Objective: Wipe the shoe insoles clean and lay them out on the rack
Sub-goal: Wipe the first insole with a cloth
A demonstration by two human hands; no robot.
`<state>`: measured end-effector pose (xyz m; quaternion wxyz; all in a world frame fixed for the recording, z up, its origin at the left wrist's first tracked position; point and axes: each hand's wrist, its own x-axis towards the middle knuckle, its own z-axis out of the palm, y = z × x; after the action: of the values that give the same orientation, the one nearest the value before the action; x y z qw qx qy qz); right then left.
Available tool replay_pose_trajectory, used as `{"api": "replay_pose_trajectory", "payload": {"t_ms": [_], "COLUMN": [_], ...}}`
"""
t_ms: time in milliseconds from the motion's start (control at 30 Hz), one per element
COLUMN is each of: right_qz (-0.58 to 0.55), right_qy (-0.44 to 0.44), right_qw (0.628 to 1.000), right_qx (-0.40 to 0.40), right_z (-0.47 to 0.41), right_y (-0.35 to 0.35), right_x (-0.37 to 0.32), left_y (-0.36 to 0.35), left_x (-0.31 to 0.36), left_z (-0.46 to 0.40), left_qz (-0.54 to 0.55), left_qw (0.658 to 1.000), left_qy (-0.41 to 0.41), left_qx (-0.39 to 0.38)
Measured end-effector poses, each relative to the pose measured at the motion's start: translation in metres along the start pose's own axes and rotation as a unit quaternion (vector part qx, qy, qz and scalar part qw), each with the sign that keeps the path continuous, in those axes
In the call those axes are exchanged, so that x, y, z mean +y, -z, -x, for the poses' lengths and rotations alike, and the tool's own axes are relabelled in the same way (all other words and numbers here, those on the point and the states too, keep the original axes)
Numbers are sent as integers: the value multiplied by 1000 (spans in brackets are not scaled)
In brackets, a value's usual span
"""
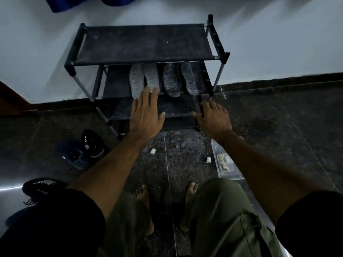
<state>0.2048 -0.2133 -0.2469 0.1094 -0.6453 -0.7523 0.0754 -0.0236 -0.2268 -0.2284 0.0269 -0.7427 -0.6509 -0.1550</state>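
Against the wall, black rack (146,43): four insoles (169,79) side by side on its middle shelf. Left hand (145,114) flat, fingers straight, fingertips at the second insole's heel. Right hand (213,117) grasps the rack's front-right post. Shoes (85,149) on the floor at left; no legible writing.

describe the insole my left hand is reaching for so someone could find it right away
Find the black shoe rack against the pale wall and look at its middle shelf, where four grey insoles lie. It is the second insole from the left, under the left hand's fingertips.
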Motion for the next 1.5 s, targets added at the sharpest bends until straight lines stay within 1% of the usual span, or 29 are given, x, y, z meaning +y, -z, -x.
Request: {"api": "replay_pose_trajectory", "payload": {"t_ms": [200, 300, 400, 567, 667, 833, 900, 967, 1000, 1033, 1067, 1100, 1133, 1167, 1200, 1233, 1267, 1300, 1333, 1400, 1433, 1467, 1500], "right_qz": [-14, -85, -167, -247, -314, -392, -436, -499, -535, -561, -580, -593, -617, -631, -646, -664, -695, -719, -733, -755, -762, -765, -766], "right_qy": [-19, -65, -114, -176, -232, -294, -335, -367, -374, -375, -375, -372, -370, -358, -346, -356, -363, -363, -361, -350, -343, -338, -335], "right_qw": [1000, 994, 979, 951, 918, 868, 831, 780, 753, 734, 721, 712, 693, 687, 676, 650, 613, 585, 572, 553, 550, 547, 548], "right_qx": [-6, 12, 41, 56, 68, 80, 86, 88, 87, 79, 59, 55, 57, 55, 79, 99, 98, 89, 73, 31, 7, -17, -38], "right_z": [-30, -56, -85, -129, -151, -177, -183, -188, -188, -187, -183, -180, -173, -164, -152, -140, -128, -115, -104, -82, -71, -60, -49], "right_y": [-37, -53, -69, -91, -102, -110, -114, -116, -115, -115, -111, -108, -102, -98, -94, -91, -86, -82, -78, -70, -66, -63, -60], "right_x": [26, 29, 28, 27, 28, 26, 26, 28, 30, 32, 31, 34, 35, 33, 32, 32, 34, 35, 37, 42, 45, 47, 50], "left_y": [-44, -66, -86, -111, -123, -134, -137, -139, -139, -139, -138, -137, -135, -133, -131, -129, -126, -124, -122, -117, -115, -113, -111], "left_x": [4, 1, -4, -14, -19, -20, -18, -16, -14, -11, -8, -4, 1, 7, 13, 20, 26, 33, 41, 55, 63, 70, 77], "left_z": [-24, -37, -48, -62, -66, -62, -57, -53, -52, -51, -50, -50, -50, -51, -54, -58, -63, -68, -72, -79, -81, -82, -83], "left_qz": [6, 2, 1, -4, 2, 18, 37, 68, 87, 108, 130, 156, 185, 217, 256, 303, 361, 434, 514, 651, 693, 723, 747], "left_qw": [1000, 999, 999, 999, 999, 998, 998, 996, 994, 993, 990, 985, 979, 970, 958, 938, 909, 864, 799, 650, 592, 545, 506], "left_qy": [-4, -15, -18, -21, -20, -16, -10, -2, 4, 14, 33, 56, 80, 104, 130, 162, 203, 250, 298, 362, 378, 388, 395], "left_qx": [-30, -32, -36, -43, -47, -54, -58, -59, -58, -56, -51, -43, -34, -27, -26, -31, -41, -60, -90, -149, -164, -171, -172]}}
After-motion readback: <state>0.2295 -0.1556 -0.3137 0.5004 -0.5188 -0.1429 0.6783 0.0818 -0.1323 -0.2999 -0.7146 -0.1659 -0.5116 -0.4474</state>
